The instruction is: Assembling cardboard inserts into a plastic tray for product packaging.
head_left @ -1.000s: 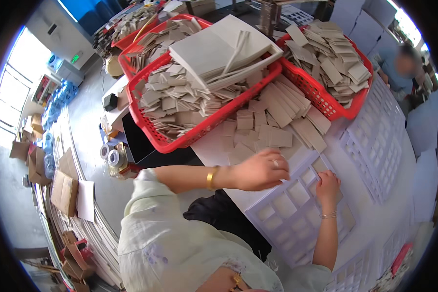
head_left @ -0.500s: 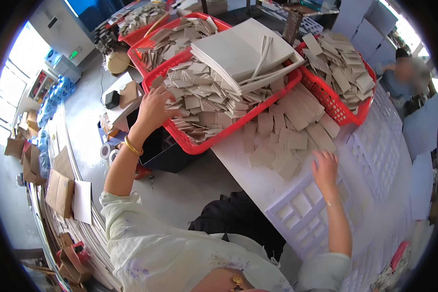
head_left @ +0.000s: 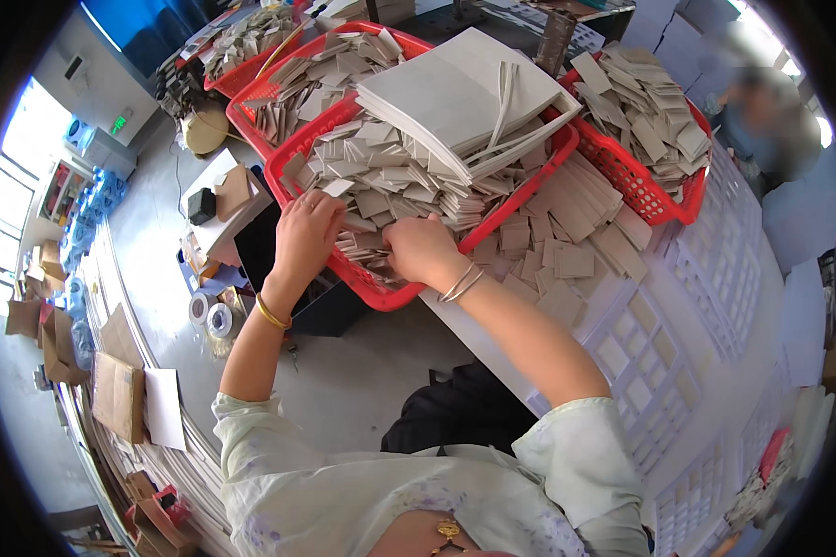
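Note:
My left hand (head_left: 305, 232) is at the near left rim of a red plastic basket (head_left: 388, 299) heaped with small grey cardboard pieces (head_left: 381, 172). Its fingers are bent and close together over the pieces; whatever they grip is hidden. Beside it, my right hand (head_left: 424, 249) reaches across the basket's front rim, fingers curled down among the pieces. What lies under those fingertips does not show. A stack of large grey cardboard sheets (head_left: 446, 88) rests on top of the heap, toward the right.
More red baskets of cardboard pieces stand behind and to the right (head_left: 641, 186). Loose pieces (head_left: 567, 260) lie on the white table, next to a white lattice frame (head_left: 636, 362). A dark box (head_left: 320, 311) sits below the basket's left side. Someone sits at far right.
My right hand has left the lattice frame and moved leftward to the basket. My left hand has come down and nearer along the basket's left side.

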